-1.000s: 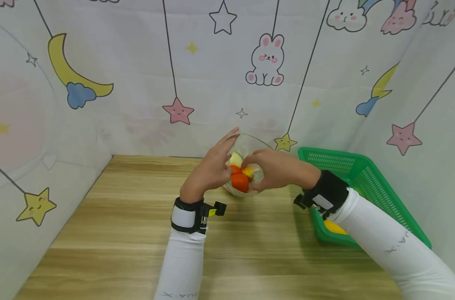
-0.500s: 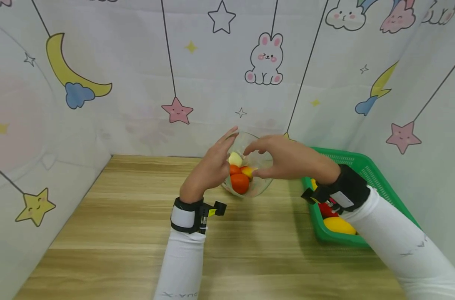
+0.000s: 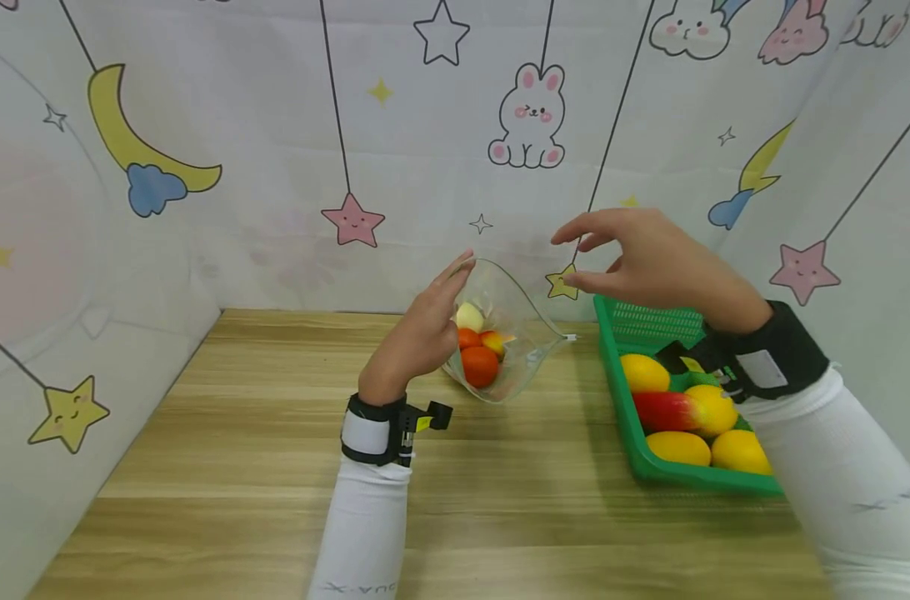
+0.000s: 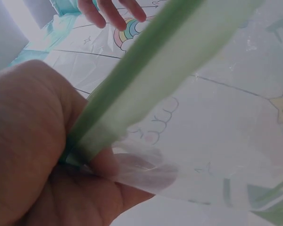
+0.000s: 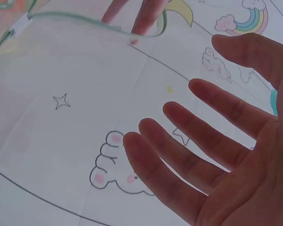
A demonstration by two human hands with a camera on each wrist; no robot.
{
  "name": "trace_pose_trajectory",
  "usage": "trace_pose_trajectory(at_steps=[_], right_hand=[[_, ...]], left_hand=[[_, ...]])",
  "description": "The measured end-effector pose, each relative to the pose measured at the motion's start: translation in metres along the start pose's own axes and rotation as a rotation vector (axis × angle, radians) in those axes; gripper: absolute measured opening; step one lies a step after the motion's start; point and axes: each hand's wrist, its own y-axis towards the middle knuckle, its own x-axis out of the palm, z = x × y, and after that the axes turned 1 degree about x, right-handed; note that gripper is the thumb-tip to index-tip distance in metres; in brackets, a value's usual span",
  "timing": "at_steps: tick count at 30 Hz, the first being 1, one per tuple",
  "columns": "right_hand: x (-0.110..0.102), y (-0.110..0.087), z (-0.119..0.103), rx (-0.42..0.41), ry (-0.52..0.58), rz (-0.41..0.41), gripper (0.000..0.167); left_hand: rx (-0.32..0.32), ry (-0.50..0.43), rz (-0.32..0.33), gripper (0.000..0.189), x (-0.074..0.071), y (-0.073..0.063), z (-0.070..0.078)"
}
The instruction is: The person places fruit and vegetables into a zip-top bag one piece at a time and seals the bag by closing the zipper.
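A clear zip bag (image 3: 526, 354) with a green-edged mouth and a white slider (image 3: 571, 337) stands open-mouthed at the table's back. Inside lie a big red-orange fruit (image 3: 480, 367), a pale yellow one (image 3: 469, 317), a smaller orange-red one (image 3: 467, 338) and a red-yellow one (image 3: 493, 342). My left hand (image 3: 417, 329) holds the bag's left side; in the left wrist view its thumb and fingers pinch the green zip edge (image 4: 127, 77). Up and right of the bag, my right hand (image 3: 642, 258) hangs in the air, fingers spread and loosely bent, palm bare in the right wrist view.
A green plastic basket (image 3: 638, 471) stands to the right, partly behind my right forearm. It holds several yellow fruits (image 3: 678, 448) and a red-and-yellow one (image 3: 663, 412). A white cartoon-print curtain (image 3: 275, 167) rises behind the wooden table (image 3: 275, 517).
My right hand has left the bag's mouth and moved up and right, empty. The bag's right corner with the slider now shows. My left hand keeps its place on the bag.
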Motion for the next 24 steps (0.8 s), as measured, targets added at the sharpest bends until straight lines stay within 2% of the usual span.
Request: trace_pose_trajectory(at_steps=[6, 12, 20, 24], right_hand=[[-0.012, -0.003, 0.024, 0.032, -0.026, 0.041, 0.045], [-0.016, -0.003, 0.051, 0.109, -0.030, 0.021, 0.051], [-0.007, -0.001, 0.098, 0.282, -0.029, -0.085, 0.061], [-0.001, -0.004, 0.118, 0.341, 0.013, -0.135, 0.063]], left_hand=[[-0.005, -0.004, -0.010, 0.077, 0.001, 0.000, -0.001], [-0.001, -0.007, -0.014, 0.078, 0.000, 0.000, 0.001], [-0.008, -0.005, -0.020, 0.078, 0.001, 0.001, 0.001], [-0.008, -0.008, -0.017, 0.079, 0.001, 0.001, 0.001]])
